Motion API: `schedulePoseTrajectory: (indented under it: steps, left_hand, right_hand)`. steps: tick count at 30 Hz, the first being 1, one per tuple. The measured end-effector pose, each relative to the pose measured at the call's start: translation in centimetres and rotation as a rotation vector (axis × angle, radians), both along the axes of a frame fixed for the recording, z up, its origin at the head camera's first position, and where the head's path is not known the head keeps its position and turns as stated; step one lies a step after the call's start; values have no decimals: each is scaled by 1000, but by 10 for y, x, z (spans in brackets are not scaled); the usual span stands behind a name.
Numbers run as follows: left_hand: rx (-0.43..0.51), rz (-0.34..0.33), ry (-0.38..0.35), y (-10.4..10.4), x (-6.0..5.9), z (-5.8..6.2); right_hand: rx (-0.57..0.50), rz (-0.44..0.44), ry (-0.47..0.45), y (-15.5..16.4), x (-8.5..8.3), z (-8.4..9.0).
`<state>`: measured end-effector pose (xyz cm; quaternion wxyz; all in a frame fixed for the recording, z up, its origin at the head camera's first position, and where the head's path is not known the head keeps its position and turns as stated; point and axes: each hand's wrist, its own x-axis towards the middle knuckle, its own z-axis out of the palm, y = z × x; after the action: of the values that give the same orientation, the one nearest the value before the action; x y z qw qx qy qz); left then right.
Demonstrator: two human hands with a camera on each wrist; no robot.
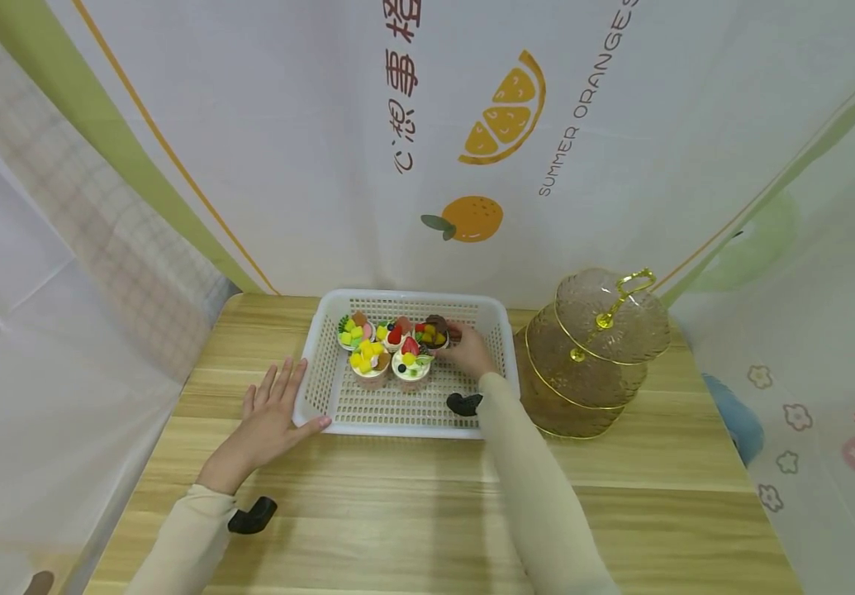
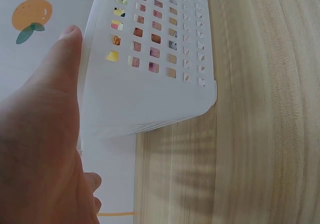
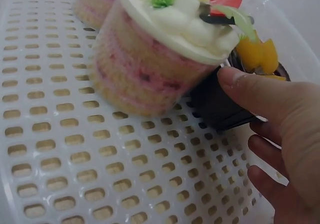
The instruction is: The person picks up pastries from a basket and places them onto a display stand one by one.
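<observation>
A white plastic basket (image 1: 412, 430) with slotted sides holds several small cakes with fruit toppings. My right hand (image 1: 470, 352) reaches into it and grips a chocolate cake in a dark cup (image 3: 215, 103) at the back right of the group, thumb on the near side of the cup. Beside that cup stands a layered cake with white cream (image 3: 142, 69), topped with a strawberry and green garnish. My left hand (image 1: 267, 423) lies with spread, straight fingers at the basket's front left corner, its thumb along the rim. Yellow-topped cake (image 1: 370, 362) sits at the group's front left.
A three-tier stand (image 1: 579, 372) of clear brownish plates with gold rims and a gold handle is just right of the basket. Both stand on a wooden table (image 1: 397, 512). A printed white cloth (image 1: 308, 165) hangs close behind.
</observation>
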<state>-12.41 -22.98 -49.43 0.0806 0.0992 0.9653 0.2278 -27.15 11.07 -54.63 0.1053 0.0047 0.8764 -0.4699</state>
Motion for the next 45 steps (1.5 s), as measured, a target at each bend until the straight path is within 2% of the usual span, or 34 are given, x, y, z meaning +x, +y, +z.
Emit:
schedulePoseTrajectory:
  steps: [9, 28, 31, 35, 41, 45]
  left_hand:
    - [11, -6, -2, 2, 1, 0]
    - [13, -3, -6, 3, 0, 1]
    - [15, -2, -6, 2, 0, 2]
    - [14, -5, -7, 1, 1, 2]
    - [6, -5, -5, 0, 1, 4]
    - [14, -5, -12, 0, 2, 4]
  right_hand:
    - [-7, -39, -34, -1, 0, -2]
    - [-40, -45, 9, 3, 4, 6]
    - [-48, -33, 11, 4, 3, 12]
    - [-84, -13, 29, 5, 1, 28]
    - [-104, 31, 121, 5, 3, 58]
    - [-99, 46, 146, 4, 6, 67]
